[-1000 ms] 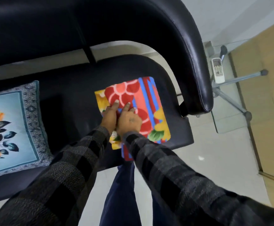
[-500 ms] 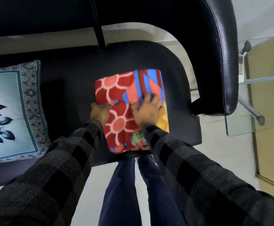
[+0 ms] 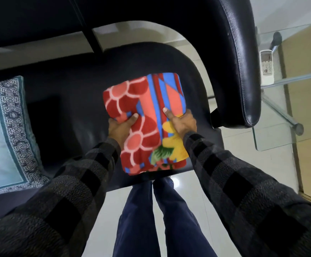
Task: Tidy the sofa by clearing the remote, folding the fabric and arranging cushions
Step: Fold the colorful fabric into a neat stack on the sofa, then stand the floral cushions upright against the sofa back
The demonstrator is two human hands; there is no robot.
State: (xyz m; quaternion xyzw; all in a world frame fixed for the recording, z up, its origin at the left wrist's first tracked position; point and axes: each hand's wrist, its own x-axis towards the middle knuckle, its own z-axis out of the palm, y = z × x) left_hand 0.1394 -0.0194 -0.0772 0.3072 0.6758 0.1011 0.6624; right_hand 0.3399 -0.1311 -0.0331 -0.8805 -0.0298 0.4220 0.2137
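Observation:
The folded fabric (image 3: pixel 147 106), red with flowers and blue stripes, lies as a thick rectangle on the right end of the black sofa seat (image 3: pixel 80 101). My left hand (image 3: pixel 120 126) grips its left edge, thumb on top. My right hand (image 3: pixel 181 121) grips its right edge the same way. A light blue flowered cushion (image 3: pixel 4 138) lies flat on the seat at the far left. The white remote (image 3: pixel 266 66) rests on the glass side table (image 3: pixel 280 138) beyond the armrest.
The black leather armrest (image 3: pixel 241 71) curves around the right of the seat. Metal legs show under the glass table. A wooden panel (image 3: pixel 310 108) stands at the far right. My legs stand on the pale tiled floor (image 3: pixel 225 182) in front of the seat.
Both hands moved from pressing on top of the fabric out to its two side edges and now grip it. The fabric has been squared into a neater rectangle.

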